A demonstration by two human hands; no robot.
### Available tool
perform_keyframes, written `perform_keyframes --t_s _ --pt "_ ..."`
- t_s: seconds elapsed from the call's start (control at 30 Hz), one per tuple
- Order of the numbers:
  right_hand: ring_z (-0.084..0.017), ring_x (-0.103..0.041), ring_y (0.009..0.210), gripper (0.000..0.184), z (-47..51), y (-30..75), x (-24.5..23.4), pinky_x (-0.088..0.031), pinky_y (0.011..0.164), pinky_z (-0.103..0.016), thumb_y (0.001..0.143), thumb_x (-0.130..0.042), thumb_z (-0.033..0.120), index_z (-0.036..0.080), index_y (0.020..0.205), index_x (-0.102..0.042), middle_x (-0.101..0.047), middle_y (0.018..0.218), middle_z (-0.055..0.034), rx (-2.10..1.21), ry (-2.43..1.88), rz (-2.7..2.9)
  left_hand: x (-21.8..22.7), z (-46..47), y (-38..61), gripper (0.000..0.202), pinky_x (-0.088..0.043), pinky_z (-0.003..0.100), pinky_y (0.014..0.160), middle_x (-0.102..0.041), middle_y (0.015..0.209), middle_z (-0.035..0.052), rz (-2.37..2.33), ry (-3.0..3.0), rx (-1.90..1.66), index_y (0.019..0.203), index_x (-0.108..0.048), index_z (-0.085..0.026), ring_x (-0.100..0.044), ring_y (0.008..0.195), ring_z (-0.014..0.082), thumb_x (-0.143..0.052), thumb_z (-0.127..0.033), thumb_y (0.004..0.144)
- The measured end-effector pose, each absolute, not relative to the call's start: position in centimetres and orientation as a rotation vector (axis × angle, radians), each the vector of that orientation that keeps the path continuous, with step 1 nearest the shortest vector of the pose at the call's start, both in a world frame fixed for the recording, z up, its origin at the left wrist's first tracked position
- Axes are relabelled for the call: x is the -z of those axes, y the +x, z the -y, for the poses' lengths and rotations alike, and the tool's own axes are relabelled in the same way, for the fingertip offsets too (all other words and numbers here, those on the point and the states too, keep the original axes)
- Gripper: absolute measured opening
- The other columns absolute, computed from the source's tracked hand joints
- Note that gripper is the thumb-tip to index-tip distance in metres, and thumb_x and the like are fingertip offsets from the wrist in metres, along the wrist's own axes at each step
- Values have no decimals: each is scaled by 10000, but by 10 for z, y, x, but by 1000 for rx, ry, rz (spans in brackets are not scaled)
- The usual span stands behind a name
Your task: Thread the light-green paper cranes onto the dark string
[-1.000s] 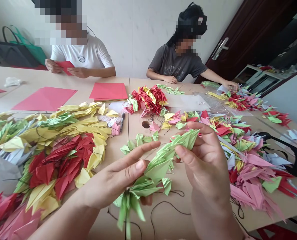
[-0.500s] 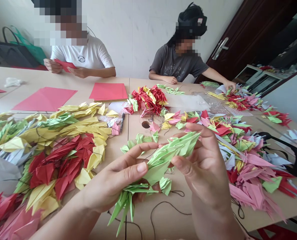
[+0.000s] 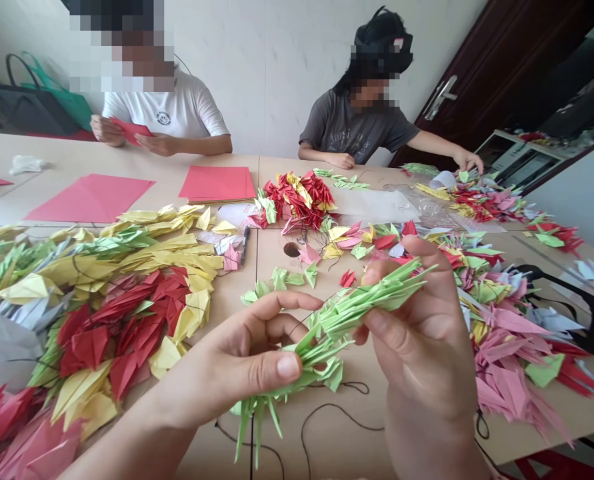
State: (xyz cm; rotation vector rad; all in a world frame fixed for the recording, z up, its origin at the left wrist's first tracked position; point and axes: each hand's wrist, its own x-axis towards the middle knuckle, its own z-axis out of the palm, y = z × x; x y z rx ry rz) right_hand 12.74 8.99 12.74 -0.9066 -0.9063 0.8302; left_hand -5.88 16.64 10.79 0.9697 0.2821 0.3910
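A string of light green folded paper cranes (image 3: 361, 305) stretches between my two hands above the table. My left hand (image 3: 257, 353) is closed around its lower left part, thumb on top, with more green points hanging below the palm. My right hand (image 3: 417, 333) pinches the upper right part between thumb and fingers, the pointed tips sticking out past the index finger. Dark cord (image 3: 337, 407) loops on the table beneath them. Several small green folded pieces (image 3: 281, 277) lie just beyond my left hand.
Heaped strings of yellow, red and green cranes (image 3: 147, 313) cover the left side; pink and mixed ones (image 3: 511, 360) lie at right. Red paper sheets (image 3: 217, 183) and a pen (image 3: 245, 244) lie farther back. Two people sit opposite, one holding folded red paper (image 3: 131, 129).
My right hand has moved slightly right and the green string has turned, showing its pointed ends fanned out. The co-worker's outstretched hand at right has lifted and moved farther right.
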Motion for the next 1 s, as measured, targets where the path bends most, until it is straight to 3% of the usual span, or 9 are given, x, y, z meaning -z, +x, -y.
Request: perform_keyframes --t_s 0.13,0.27,0.4,0.53,0.67,0.83,1.0 --pt "-119 -602 665 518 -87 124 -130 -591 519 -226 809 -775 203 417 1216 -536 -599 970 38 -816 -903 928 -108 -164 -61 461 -457 205 731 -649 973 9 -309 1039 -419 1238 -605 -299 -612 882 139 -781 -370 819" --pt "-122 -615 675 521 -86 123 -131 -585 543 -227 820 -769 182 428 1219 -542 -614 930 39 -841 -862 945 -115 -162 -60 329 -462 189 710 -679 967 17 -300 1030 -434 1148 -656 -250 -612 846 126 -739 -382 857" --pt "-114 -612 670 523 -87 127 -129 -600 543 -220 821 -764 187 427 1231 -546 -607 961 33 -868 -895 975 -122 -159 -61 243 -453 170 606 -755 933 46 -357 918 -347 1102 -661 -240 -646 717 106 -624 -418 940" --pt "-144 -657 732 552 -89 130 -127 -605 499 -226 825 -752 229 428 1277 -505 -570 1012 15 -912 -977 968 -123 -156 -60 295 -420 148 504 -780 810 75 -438 853 -372 1048 -634 -212 -618 585 102 -638 -476 914" --pt "-125 -652 694 554 -91 133 -124 -591 465 -197 830 -738 238 419 1289 -486 -581 1024 16 -905 -1015 964 -117 -155 -57 318 -452 130 460 -781 822 72 -424 799 -347 1055 -615 -229 -642 535 103 -616 -514 913" --pt "-143 -679 740 519 -93 138 -123 -617 524 -216 862 -703 226 434 1286 -488 -629 990 30 -788 -1043 965 -108 -159 -54 430 -569 191 505 -763 949 87 -239 648 -326 1156 -612 -250 -720 652 147 -568 -596 905" --pt "-136 -672 735 478 -94 142 -127 -623 564 -223 853 -728 213 418 1239 -533 -620 995 16 -777 -1019 913 -111 -164 -55 397 -612 217 596 -726 1063 80 -140 545 -274 1216 -622 -258 -738 818 174 -540 -534 943"
